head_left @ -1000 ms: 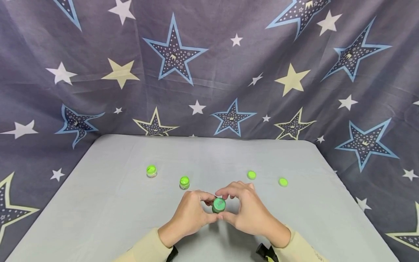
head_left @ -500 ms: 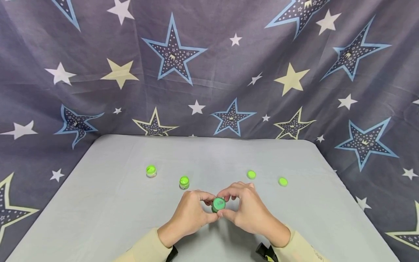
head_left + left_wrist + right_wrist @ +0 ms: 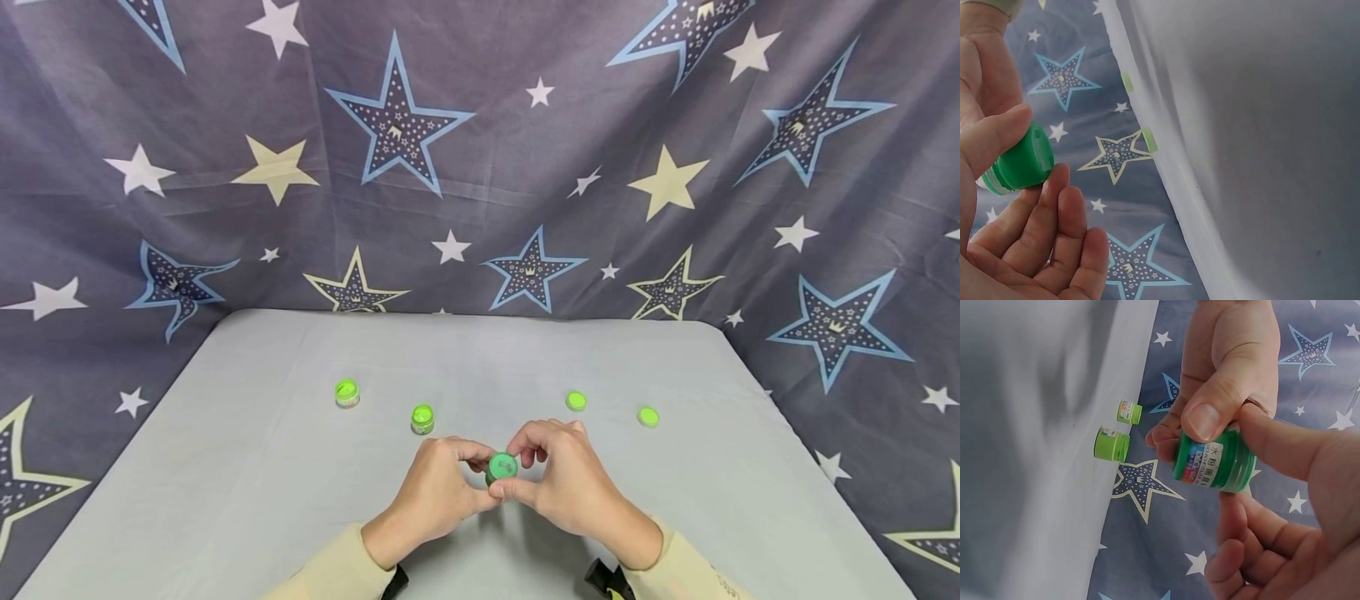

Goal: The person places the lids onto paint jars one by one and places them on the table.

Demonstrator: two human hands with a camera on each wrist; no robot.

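A small green jar (image 3: 502, 468) is held upright, or close to it, between two hands over the near middle of the table (image 3: 247, 475), with its round green top turned up. A printed label (image 3: 1202, 464) is seen on its side in the right wrist view. By the left hand (image 3: 441, 482) the jar is gripped between thumb and bent fingers, the thumb being laid across its body. By the right hand (image 3: 566, 485) the upper end is pinched between thumb and forefinger, the other fingers being curled loosely below. Beyond the left hand, a lime jar (image 3: 422, 419) is stood, and farther back and to the left a second lime jar (image 3: 347, 393) is placed, well apart from it. Beyond the right hand, two flat lime lids (image 3: 576, 401) are laid, apart from each other. Pale yellow sleeves (image 3: 337, 567) are worn on both arms. The table is covered with a pale grey cloth and is backed by a dark curtain (image 3: 487, 42) printed with stars.
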